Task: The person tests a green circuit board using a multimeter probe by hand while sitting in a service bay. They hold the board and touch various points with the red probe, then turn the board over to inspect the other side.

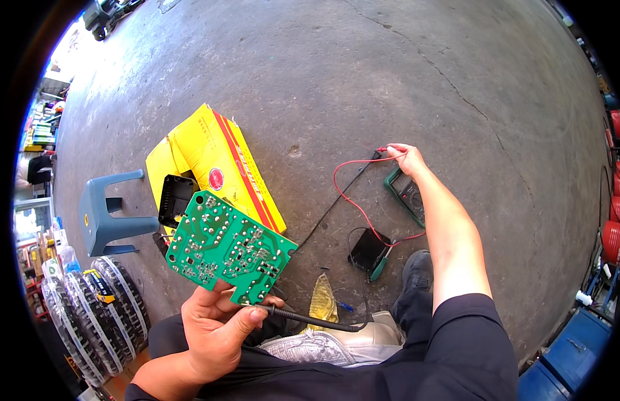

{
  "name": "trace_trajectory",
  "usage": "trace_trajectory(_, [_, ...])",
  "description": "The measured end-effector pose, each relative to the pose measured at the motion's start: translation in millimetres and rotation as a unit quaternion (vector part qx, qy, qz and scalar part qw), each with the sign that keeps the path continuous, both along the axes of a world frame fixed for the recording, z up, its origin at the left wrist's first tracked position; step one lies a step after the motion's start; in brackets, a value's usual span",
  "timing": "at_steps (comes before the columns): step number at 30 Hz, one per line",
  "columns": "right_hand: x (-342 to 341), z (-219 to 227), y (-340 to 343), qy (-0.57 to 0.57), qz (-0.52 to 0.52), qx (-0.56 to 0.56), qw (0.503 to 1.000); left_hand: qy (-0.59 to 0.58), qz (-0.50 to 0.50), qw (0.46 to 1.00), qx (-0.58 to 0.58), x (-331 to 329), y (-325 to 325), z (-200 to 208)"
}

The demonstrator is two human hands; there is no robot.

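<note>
My left hand is closed on the lower edge of a green circuit board, tilted with its soldered side up. A black cable with a ribbed sleeve runs from the board's bottom edge beside my thumb. Out to the right, my right hand pinches a red test probe beside a black plug on a thin cord. The probe's red lead loops down towards a green multimeter, partly hidden by my right forearm. Whether the probe touches the plug's metal I cannot tell.
A yellow carton lies beyond the board, with an open black casing on it. A blue stool and wrapped tyres stand left. Near my feet are a black casing part, a green-handled screwdriver and yellow material.
</note>
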State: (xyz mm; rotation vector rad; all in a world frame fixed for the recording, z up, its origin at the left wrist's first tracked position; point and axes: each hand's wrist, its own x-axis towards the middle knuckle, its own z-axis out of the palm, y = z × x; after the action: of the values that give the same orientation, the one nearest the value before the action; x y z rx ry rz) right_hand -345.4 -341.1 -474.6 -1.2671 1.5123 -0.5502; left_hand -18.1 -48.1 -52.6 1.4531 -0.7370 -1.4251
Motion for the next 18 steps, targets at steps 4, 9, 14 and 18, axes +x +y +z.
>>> trace_trajectory(4, [1, 2, 1, -0.001, -0.002, -0.001, 1.0, 0.005, 0.004, 1.0, 0.002, 0, -1, 0])
trace_trajectory(9, [3, 15, 4, 0.013, 0.0, -0.003, 1.0, 0.001, -0.004, 1.0, -0.005, 1, 0, -2])
trace_trajectory(14, [2, 14, 5, -0.043, -0.022, 0.019, 0.999, -0.011, -0.013, 1.0, -0.009, 1, 3, -3])
trace_trajectory(18, [2, 7, 1, -0.034, -0.014, 0.013, 0.999, -0.021, -0.004, 1.0, -0.001, 1, 3, -3])
